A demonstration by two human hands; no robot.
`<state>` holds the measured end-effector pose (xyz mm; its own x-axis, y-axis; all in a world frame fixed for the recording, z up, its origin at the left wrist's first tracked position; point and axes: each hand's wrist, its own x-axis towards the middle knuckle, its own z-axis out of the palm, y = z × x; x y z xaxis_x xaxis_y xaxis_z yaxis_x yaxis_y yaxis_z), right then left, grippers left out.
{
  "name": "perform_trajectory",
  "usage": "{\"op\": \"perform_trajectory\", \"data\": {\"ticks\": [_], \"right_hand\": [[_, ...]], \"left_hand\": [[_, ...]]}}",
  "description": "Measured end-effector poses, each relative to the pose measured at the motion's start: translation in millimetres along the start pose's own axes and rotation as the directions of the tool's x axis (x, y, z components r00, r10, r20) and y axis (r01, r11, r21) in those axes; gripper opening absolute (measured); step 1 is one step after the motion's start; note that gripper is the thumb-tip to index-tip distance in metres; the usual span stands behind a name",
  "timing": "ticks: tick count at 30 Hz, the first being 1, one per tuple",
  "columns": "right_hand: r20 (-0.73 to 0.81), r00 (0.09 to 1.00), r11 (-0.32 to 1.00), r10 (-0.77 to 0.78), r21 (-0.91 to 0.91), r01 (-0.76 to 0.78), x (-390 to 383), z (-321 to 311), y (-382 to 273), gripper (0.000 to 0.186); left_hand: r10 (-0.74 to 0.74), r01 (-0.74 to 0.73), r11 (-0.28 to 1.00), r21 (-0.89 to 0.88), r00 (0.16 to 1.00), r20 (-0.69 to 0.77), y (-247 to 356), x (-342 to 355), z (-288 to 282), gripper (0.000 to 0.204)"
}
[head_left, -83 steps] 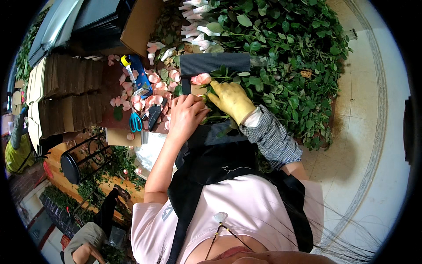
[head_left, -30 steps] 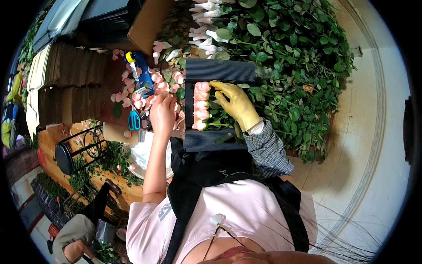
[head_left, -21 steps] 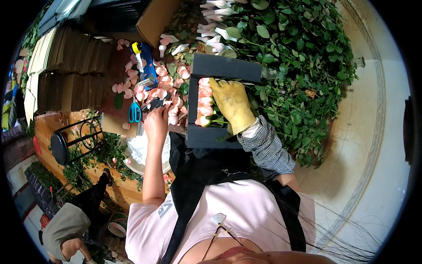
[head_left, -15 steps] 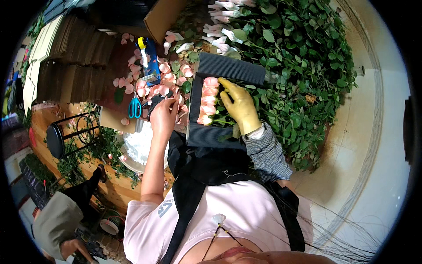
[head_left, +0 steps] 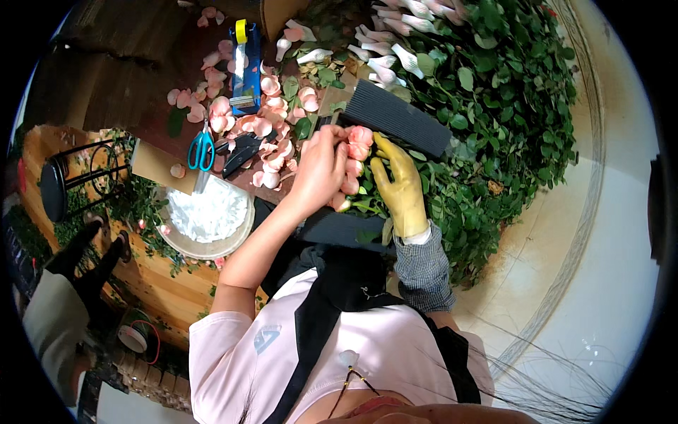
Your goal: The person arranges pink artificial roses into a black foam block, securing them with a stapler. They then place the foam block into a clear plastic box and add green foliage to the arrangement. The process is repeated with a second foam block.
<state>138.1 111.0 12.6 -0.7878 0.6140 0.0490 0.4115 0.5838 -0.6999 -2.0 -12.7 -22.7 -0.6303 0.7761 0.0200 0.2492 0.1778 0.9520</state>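
Note:
A short row of pink roses (head_left: 359, 145) lies on dark corrugated card (head_left: 399, 116), with flaps above and below. My bare left hand (head_left: 319, 169) is at the left of the flower heads, fingers bent and close together against the upper roses and card edge; what lies between the fingertips is hidden. My right hand (head_left: 400, 187), in a yellow glove, rests beside the roses on the stem side, fingers apart. Left of my left hand lies a black hand tool (head_left: 244, 152) among loose pink petals (head_left: 272, 134).
Teal-handled scissors (head_left: 201, 150) and a blue tape dispenser (head_left: 245, 71) lie to the left. A bowl of white pieces (head_left: 247, 220) stands below them. Leafy stems (head_left: 487, 162) pile up at right, with net-sleeved buds (head_left: 406, 60) above. Another person (head_left: 60, 311) is at lower left, near a black stool (head_left: 55, 189).
My left hand has moved right, from the petals and black tool to the roses. The corrugated card now sits tilted. The gloved hand stays beside the roses, and the head view has shifted.

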Motion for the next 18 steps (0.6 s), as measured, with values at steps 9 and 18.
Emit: {"op": "perform_trajectory", "data": {"ticks": [9, 18], "right_hand": [[0.079, 0.98, 0.982, 0.183, 0.036, -0.186, 5.3, -6.3, -10.9, 0.039], [0.09, 0.991, 0.993, 0.101, -0.07, -0.094, 13.3, -3.5, -9.5, 0.04]], "left_hand": [[0.07, -0.07, 0.998, 0.009, 0.998, -0.008, 3.3, 3.2, -20.6, 0.019], [0.371, -0.302, 0.854, 0.424, 0.924, -0.089, 1.6, 31.8, -27.2, 0.018]]}}
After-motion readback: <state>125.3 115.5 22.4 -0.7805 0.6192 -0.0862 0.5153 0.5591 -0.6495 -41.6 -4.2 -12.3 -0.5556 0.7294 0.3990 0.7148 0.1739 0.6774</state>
